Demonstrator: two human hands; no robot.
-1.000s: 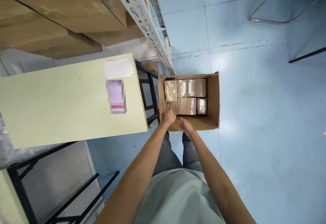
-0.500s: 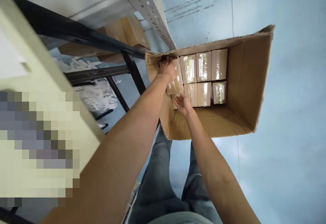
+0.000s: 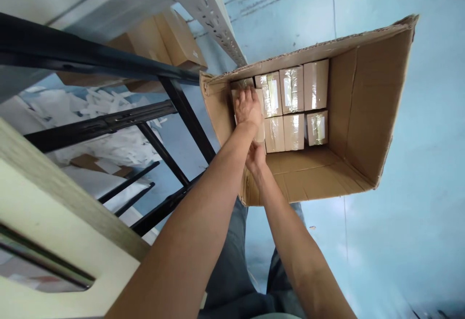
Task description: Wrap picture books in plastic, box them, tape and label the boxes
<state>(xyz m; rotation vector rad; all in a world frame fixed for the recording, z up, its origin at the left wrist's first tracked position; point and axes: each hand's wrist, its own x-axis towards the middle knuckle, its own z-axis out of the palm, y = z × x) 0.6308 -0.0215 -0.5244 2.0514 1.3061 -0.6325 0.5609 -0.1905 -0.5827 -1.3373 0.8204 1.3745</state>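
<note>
A large open carton (image 3: 358, 86) holds several small cardboard boxes (image 3: 316, 84), taped across and set in two rows. At its left end, my left hand (image 3: 250, 108) lies over a small cardboard box (image 3: 259, 97), with its fingers bent over the top. My right hand (image 3: 257, 157) is at the near end of that same box, just below my left wrist. Its fingers curl in against the box and are partly hidden. Another taped box (image 3: 242, 84) shows behind the held one, against the carton's back left corner.
Left of the carton stand a black metal frame (image 3: 187, 120) and a perforated grey shelf post (image 3: 207, 11). Behind them are brown cartons (image 3: 178, 38) and a heap of white paper strips (image 3: 105, 140). A pale tabletop edge (image 3: 72, 183) juts in at lower left. Blue floor lies right.
My right hand has moved left and in under my left wrist to the box's near end. My left hand has shifted slightly right with the box, which looks less tilted. The view has turned a little.
</note>
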